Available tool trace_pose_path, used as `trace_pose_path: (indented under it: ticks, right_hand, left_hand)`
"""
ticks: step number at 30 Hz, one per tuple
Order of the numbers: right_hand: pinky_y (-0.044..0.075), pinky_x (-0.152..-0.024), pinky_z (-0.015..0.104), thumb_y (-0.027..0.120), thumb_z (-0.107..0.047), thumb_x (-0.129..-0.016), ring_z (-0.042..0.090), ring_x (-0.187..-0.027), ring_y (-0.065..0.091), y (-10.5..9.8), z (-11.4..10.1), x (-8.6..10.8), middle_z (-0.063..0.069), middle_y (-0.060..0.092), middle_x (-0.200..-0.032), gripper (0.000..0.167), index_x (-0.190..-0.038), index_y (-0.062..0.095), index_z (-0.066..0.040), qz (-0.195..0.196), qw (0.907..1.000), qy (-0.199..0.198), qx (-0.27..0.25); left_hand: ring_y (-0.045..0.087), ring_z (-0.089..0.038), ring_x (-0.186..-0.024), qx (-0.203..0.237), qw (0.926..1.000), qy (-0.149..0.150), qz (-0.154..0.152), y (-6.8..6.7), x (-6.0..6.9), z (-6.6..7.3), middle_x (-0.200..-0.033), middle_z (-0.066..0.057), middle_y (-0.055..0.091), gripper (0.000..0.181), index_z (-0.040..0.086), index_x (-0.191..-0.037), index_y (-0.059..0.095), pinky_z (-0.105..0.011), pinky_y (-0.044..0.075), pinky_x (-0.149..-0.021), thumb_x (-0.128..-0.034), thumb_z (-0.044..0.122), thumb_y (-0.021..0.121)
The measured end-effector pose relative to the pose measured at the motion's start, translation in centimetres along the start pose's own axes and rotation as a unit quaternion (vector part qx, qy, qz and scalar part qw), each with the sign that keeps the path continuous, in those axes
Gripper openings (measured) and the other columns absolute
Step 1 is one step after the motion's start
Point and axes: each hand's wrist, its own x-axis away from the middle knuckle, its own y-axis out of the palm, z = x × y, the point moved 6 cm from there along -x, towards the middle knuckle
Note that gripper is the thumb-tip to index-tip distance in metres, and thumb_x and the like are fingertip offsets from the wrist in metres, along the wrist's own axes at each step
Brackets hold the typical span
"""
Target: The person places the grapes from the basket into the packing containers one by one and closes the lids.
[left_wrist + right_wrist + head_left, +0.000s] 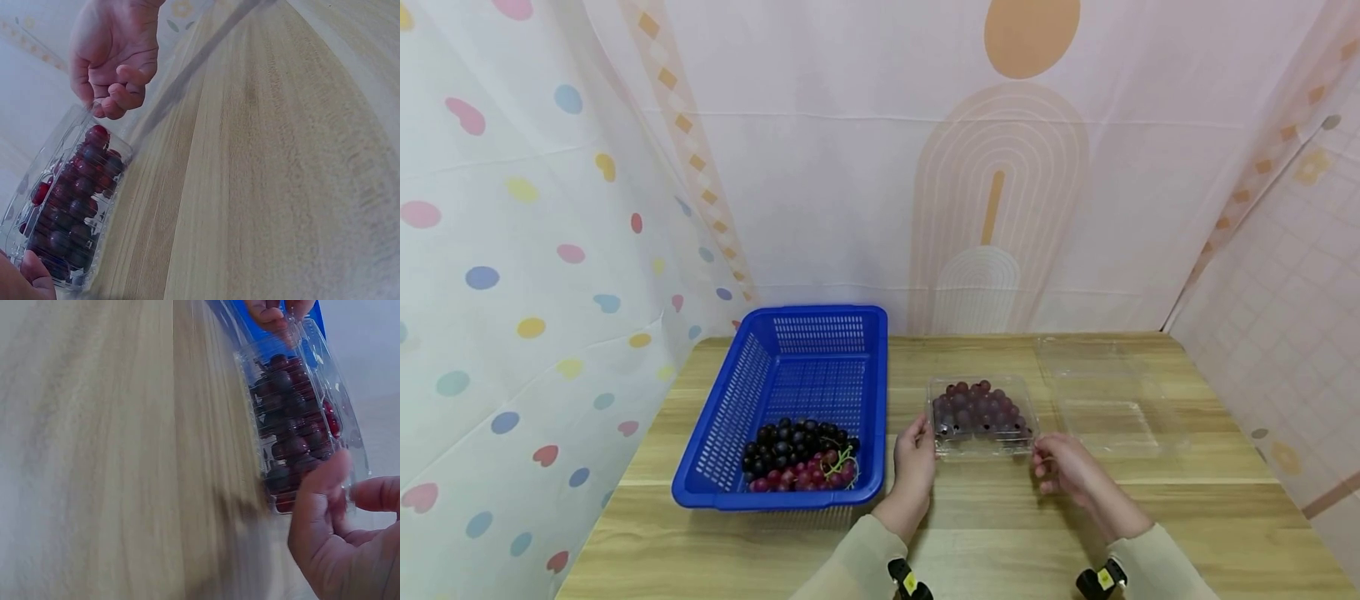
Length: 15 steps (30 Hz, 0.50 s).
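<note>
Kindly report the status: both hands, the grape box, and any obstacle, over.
Left hand and right hand holding opposite ends of clear box. Dark-red grapes inside; full closure unclear. Nothing seen in the way; blue basket off to the left.

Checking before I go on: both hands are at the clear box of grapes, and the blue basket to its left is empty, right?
The blue basket isn't empty: the head view shows black grapes and red grapes inside. It does stand left of the clear box, with left hand and right hand at that box.

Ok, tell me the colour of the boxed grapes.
The boxed grapes are dark red to purple, clearest in the left wrist view.
</note>
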Motion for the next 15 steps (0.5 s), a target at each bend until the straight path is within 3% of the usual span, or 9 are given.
trace_pose_path:
  ticks: [4, 11, 15]
  right_hand:
    - [0.048, -0.052, 0.026, 0.033, -0.013, -0.099, 0.01, -0.06, 0.049, 0.1, 0.0, 0.2, -0.001, 0.05, -0.073, 0.02, -0.093, 0.047, -0.002, -0.007, 0.9997, 0.007, 0.02]
    - [0.05, -0.053, 0.028, 0.044, -0.016, -0.097, 0.015, -0.066, 0.053, -0.7, -0.8, 2.0, 0.008, 0.053, -0.084, 0.034, -0.123, 0.042, 0.007, 0.021, 0.9929, 0.016, 0.116]
    - [0.053, -0.058, 0.035, 0.049, -0.016, -0.095, 0.02, -0.072, 0.057, -1.6, -2.3, 3.1, 0.015, 0.055, -0.096, 0.044, -0.13, 0.037, 0.008, 0.03, 0.9839, -0.011, 0.176]
  left_hand:
    - [0.054, -0.027, -0.104, -0.002, 1.0, -0.005, 0.003, -0.1, 0.1, -0.1, -0.13, -0.026, 0.048, 0.04, -0.008, -0.137, 0.042, -0.036, 0.051, -0.075, -0.1001, 0.008, 0.041]
    - [0.054, -0.024, -0.096, -0.003, 0.9999, -0.004, 0.009, -0.2, 0.0, -0.1, -0.127, -0.025, 0.049, 0.039, -0.008, -0.136, 0.044, -0.03, 0.049, -0.07, -0.0997, 0.007, 0.042]
    - [0.055, -0.024, -0.096, -0.001, 1.0, -0.001, 0.008, -0.2, 0.1, 0.0, -0.125, -0.024, 0.049, 0.039, -0.009, -0.135, 0.044, -0.032, 0.05, -0.071, -0.0993, 0.007, 0.042]
